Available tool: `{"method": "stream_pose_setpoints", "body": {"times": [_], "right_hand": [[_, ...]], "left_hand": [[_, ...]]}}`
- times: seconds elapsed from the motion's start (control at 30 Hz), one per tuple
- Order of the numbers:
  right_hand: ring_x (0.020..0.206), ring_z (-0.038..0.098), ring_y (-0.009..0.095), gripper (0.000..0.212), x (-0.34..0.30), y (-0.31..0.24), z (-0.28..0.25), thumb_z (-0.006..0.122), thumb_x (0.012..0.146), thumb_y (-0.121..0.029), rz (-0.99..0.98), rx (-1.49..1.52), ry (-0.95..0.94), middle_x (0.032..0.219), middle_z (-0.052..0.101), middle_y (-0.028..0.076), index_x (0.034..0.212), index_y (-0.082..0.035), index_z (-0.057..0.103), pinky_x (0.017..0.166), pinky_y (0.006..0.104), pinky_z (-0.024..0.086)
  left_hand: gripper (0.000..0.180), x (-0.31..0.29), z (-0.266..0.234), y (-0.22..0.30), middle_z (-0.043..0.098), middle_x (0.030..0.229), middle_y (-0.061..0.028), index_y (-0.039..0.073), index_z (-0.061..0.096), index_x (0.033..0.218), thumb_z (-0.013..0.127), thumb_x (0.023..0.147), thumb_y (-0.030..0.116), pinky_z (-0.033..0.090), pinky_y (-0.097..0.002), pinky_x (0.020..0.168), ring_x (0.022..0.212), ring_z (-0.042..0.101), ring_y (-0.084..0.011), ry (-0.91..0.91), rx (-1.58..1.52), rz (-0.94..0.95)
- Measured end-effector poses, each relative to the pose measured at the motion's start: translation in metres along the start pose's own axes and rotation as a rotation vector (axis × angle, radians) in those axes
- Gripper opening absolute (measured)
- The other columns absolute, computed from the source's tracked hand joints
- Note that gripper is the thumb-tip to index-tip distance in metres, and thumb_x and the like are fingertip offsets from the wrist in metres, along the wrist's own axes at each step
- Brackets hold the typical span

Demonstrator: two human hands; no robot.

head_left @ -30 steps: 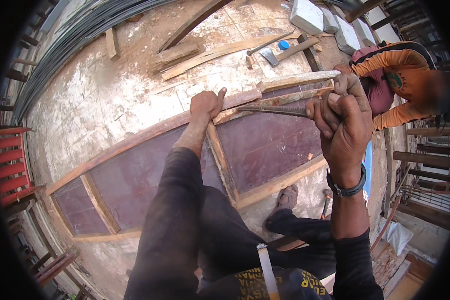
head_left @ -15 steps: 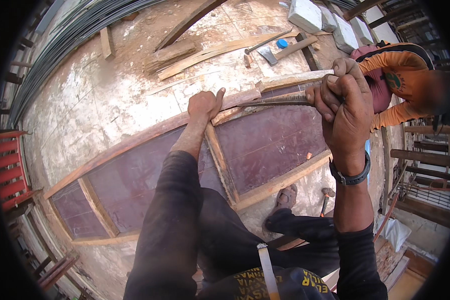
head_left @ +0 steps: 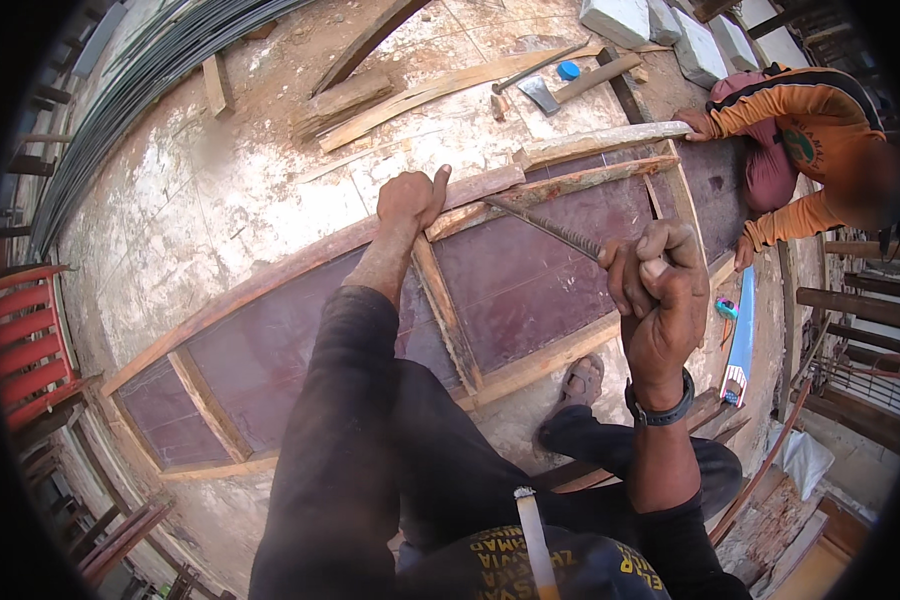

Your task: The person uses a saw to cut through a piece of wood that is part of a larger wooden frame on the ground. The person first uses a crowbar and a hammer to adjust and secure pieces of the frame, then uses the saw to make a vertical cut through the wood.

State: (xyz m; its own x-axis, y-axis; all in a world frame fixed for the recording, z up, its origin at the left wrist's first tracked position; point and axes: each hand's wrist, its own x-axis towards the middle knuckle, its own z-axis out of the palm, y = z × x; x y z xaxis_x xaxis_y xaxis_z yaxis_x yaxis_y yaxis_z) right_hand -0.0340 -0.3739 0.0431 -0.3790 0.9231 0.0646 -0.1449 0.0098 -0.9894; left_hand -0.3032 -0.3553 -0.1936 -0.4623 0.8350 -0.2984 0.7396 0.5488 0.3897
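My left hand (head_left: pixel 407 205) is closed over a long timber strip (head_left: pixel 480 184) on the far edge of a wooden frame, thumb raised. The frame backs a dark reddish panel (head_left: pixel 530 285) and has short cross-pieces (head_left: pixel 440 310). My right hand (head_left: pixel 660 285), with a dark strap at the wrist, is closed round the near end of a ribbed steel bar (head_left: pixel 552 230). The bar slants away from me over the panel. Its far tip meets the frame edge by the strip's right end, right of my left hand; whether it is wedged in cannot be told.
A co-worker in orange (head_left: pixel 820 110) crouches at the right, one hand (head_left: pixel 696 124) on a pale timber (head_left: pixel 605 145). Beyond the frame lie an axe (head_left: pixel 540 95), a blue cap (head_left: pixel 568 71) and wood offcuts (head_left: pixel 345 105). Steel rods (head_left: pixel 120 130) stretch along the far left; a long blue tool (head_left: pixel 740 335) lies right.
My right hand has come down toward me, swinging the steel bar from nearly level to slanting. My left hand keeps its place. The co-worker's hands, hidden before, now show.
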Motion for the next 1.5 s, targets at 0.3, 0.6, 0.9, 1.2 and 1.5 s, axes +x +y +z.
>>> {"method": "stream_pose_setpoints", "body": {"times": [0.3, 0.6, 0.9, 1.2, 1.5], "right_hand": [[0.058, 0.042, 0.010, 0.006, -0.054, 0.024, -0.032, 0.052, 0.090, -0.011, -0.027, 0.063, -0.039, 0.065, 0.045, -0.001, 0.091, -0.005, 0.053, 0.090, 0.0426, 0.046], [0.061, 0.048, 0.013, 0.007, -0.095, 0.053, -0.059, 0.058, 0.083, -0.013, -0.127, 0.013, -0.060, 0.065, 0.053, 0.002, 0.087, -0.007, 0.055, 0.088, 0.0416, 0.048], [0.058, 0.051, 0.006, 0.016, 0.100, -0.001, 0.039, 0.058, 0.091, -0.012, -0.030, -0.159, -0.046, 0.066, 0.060, 0.001, 0.097, 0.002, 0.065, 0.053, 0.0237, 0.040], [0.059, 0.059, 0.012, 0.027, 0.143, 0.000, 0.060, 0.066, 0.084, -0.022, -0.189, -0.506, -0.144, 0.065, 0.064, 0.005, 0.090, 0.003, 0.072, 0.057, 0.0293, 0.046], [0.075, 0.071, 0.030, 0.024, 0.242, 0.023, 0.079, 0.062, 0.095, -0.014, -0.800, -1.305, -0.406, 0.082, 0.072, 0.017, 0.114, -0.004, 0.072, 0.070, 0.0370, 0.058]], "left_hand": [[0.078, -0.003, 0.005, -0.002, 0.072, 0.100, -0.0302, -0.006, 0.075, 0.097, 0.031, 0.105, 0.057, 0.052, -0.0519, 0.093, 0.099, 0.069, -0.0449, -0.051, 0.072, -0.049], [0.080, 0.001, 0.008, 0.002, 0.073, 0.093, -0.0296, -0.006, 0.076, 0.091, 0.031, 0.105, 0.059, 0.054, -0.0523, 0.088, 0.093, 0.071, -0.0448, -0.009, 0.075, -0.012], [0.083, 0.009, 0.008, -0.003, 0.074, 0.094, -0.0261, -0.004, 0.078, 0.092, 0.027, 0.106, 0.061, 0.054, -0.0507, 0.088, 0.095, 0.072, -0.0418, -0.022, 0.043, 0.011], [0.082, 0.007, 0.029, -0.019, 0.074, 0.088, -0.0254, -0.002, 0.079, 0.091, 0.028, 0.106, 0.061, 0.055, -0.0487, 0.083, 0.089, 0.073, -0.0403, 0.071, 0.049, -0.045], [0.082, 0.001, 0.008, 0.002, 0.074, 0.094, -0.0274, -0.003, 0.078, 0.095, 0.026, 0.106, 0.059, 0.054, -0.0502, 0.086, 0.093, 0.072, -0.0420, -0.009, 0.002, -0.129]]}}
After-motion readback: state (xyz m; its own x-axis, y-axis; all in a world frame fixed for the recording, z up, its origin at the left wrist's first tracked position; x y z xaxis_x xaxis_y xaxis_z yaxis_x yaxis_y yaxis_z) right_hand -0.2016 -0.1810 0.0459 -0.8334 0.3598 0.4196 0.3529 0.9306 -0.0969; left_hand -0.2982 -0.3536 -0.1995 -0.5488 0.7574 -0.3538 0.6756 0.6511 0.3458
